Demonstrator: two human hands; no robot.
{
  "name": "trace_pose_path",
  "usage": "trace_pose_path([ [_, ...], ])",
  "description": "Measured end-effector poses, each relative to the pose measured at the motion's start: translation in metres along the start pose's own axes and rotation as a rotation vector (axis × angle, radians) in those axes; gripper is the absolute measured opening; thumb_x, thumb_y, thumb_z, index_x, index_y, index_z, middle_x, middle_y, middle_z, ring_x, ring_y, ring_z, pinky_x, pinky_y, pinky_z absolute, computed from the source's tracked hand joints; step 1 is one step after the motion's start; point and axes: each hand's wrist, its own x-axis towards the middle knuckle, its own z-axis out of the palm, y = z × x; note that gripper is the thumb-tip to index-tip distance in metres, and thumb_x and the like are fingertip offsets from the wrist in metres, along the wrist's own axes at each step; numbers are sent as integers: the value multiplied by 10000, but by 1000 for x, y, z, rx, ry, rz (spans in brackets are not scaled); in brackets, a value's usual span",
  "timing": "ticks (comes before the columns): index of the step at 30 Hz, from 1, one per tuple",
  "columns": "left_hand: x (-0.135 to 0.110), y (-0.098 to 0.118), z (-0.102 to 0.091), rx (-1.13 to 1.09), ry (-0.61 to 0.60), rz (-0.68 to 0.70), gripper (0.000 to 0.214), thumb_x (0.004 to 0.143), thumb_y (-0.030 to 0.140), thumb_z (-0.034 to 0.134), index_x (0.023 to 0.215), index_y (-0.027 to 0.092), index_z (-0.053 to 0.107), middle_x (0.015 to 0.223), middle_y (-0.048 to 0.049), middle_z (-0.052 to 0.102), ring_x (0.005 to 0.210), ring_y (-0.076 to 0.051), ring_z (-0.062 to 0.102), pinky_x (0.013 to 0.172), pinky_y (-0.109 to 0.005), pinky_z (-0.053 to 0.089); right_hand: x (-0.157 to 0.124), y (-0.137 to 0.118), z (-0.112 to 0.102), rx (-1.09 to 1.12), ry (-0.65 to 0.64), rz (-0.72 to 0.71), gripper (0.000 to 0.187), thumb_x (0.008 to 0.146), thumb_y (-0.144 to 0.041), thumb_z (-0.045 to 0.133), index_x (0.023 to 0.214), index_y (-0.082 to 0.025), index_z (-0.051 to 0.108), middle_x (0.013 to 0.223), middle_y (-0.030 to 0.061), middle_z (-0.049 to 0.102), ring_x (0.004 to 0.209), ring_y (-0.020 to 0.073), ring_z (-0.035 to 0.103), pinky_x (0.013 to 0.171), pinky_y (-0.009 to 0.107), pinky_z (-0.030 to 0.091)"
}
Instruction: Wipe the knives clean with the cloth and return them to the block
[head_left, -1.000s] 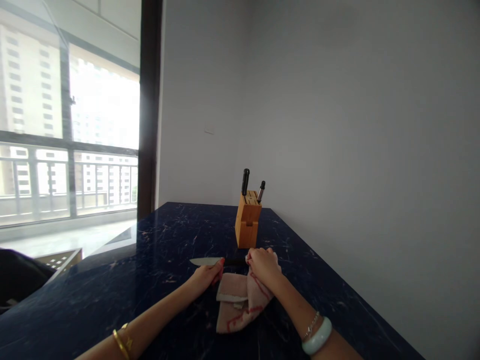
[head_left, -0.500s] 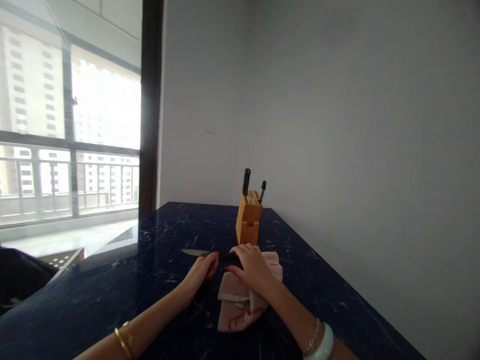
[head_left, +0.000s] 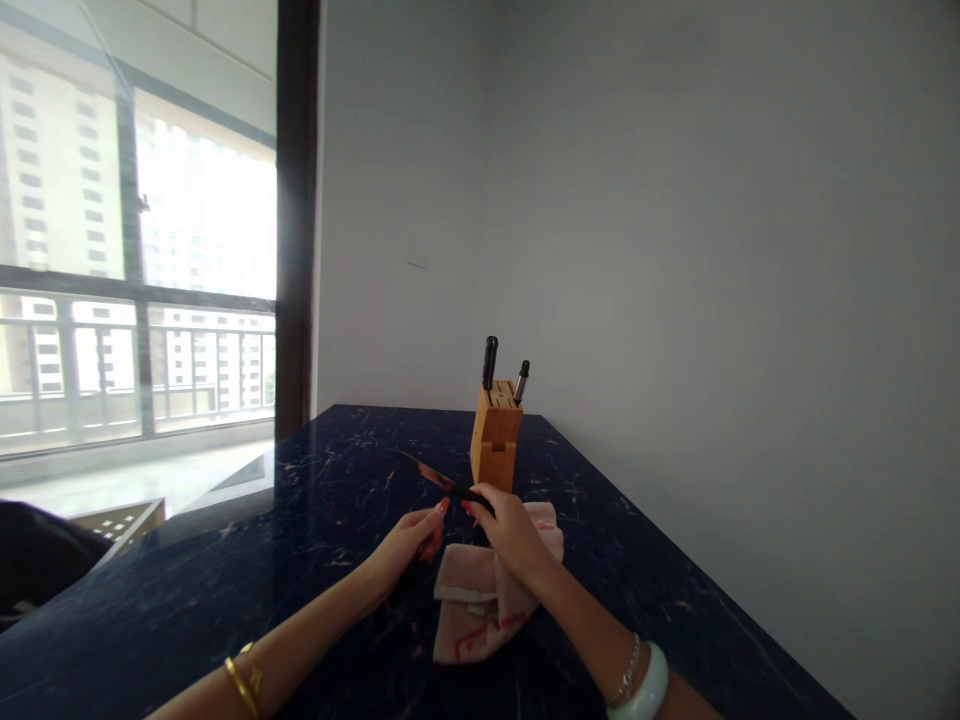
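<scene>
A kitchen knife (head_left: 435, 476) is raised over the table, its dark handle in my right hand (head_left: 504, 515) and its blade pointing away to the left. Close below the blade's handle end is my left hand (head_left: 414, 535); its fingers are curled with thumb and forefinger together, and nothing shows in them. Beneath my right wrist lies a folded pink cloth (head_left: 469, 600) with red marks. Just beyond my right hand stands a wooden knife block (head_left: 495, 440), holding a black-handled knife (head_left: 490, 362) and a tool with a black and silver handle (head_left: 523, 380).
The dark blue marbled table (head_left: 352, 450) runs back to a grey wall (head_left: 675, 300), which borders it on the right too. On the left are a large window (head_left: 202, 230) and a dark bag-like thing (head_left: 45, 555) beside the table edge.
The knife has gone from lying level across both hands to tilted, its tip up and farther away. My left hand has come off it; my right fingers have closed around the handle.
</scene>
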Motion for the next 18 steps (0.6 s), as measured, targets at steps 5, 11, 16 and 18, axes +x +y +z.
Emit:
trace_pose_path([
  [5,-4,10,0,74,85,97,379,709,516,455,586,159,424,478,72,349,442,-52,296,450,-175,250,2,0,-1,255,-43,-18,215,806,-309,394,824,-176,562,708,-1,588,680,117,530,646,225,363],
  [11,-7,24,-4,113,231,187,360,713,509,453,685,153,500,474,72,351,441,-56,317,441,-175,260,3,1,5,568,-193,12,219,775,-330,445,822,-147,556,686,5,566,650,114,519,603,227,396],
  [16,-7,25,-2,39,273,202,368,709,518,447,764,160,510,500,67,400,441,-58,327,437,-174,270,4,3,9,670,-254,17,243,754,-363,481,824,-145,562,645,-8,548,622,101,502,599,222,389],
  [18,-8,26,-3,69,314,209,379,698,523,457,720,151,523,507,59,402,451,-62,332,441,-179,271,4,4,10,657,-266,23,256,748,-376,487,820,-143,565,642,-9,552,618,100,500,599,221,383],
])
